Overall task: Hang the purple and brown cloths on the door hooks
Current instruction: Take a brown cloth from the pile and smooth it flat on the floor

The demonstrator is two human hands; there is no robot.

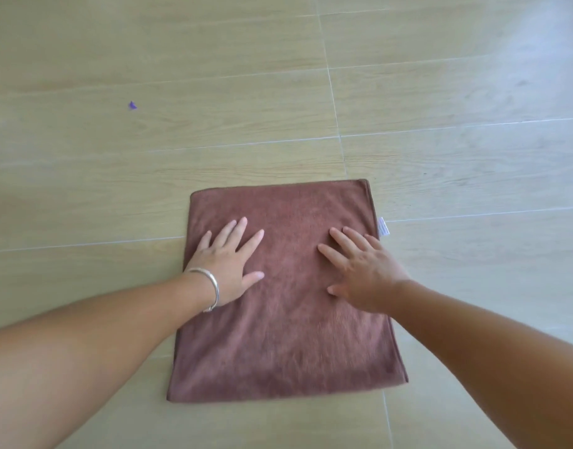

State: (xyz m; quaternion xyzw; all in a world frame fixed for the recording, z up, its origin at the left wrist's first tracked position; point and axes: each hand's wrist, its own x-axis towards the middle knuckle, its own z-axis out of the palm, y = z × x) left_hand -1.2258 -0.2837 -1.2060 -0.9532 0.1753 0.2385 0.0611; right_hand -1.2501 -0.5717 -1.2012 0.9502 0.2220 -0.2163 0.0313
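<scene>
A brown cloth (288,338) lies folded flat on the wood-look floor, low in the middle of the view. A small white label (383,227) sticks out of its right edge. My left hand (228,262), with a silver bangle on the wrist, presses flat on the cloth's upper left part, fingers spread and straight. On the upper right part my right hand (362,267) lies flat too, fingers straight. No purple cloth, door or hooks appear in the view.
Pale wood-look floor tiles (213,92) with thin white joints fill the whole view. A tiny purple scrap (132,105) lies on the floor at the upper left, far from the cloth.
</scene>
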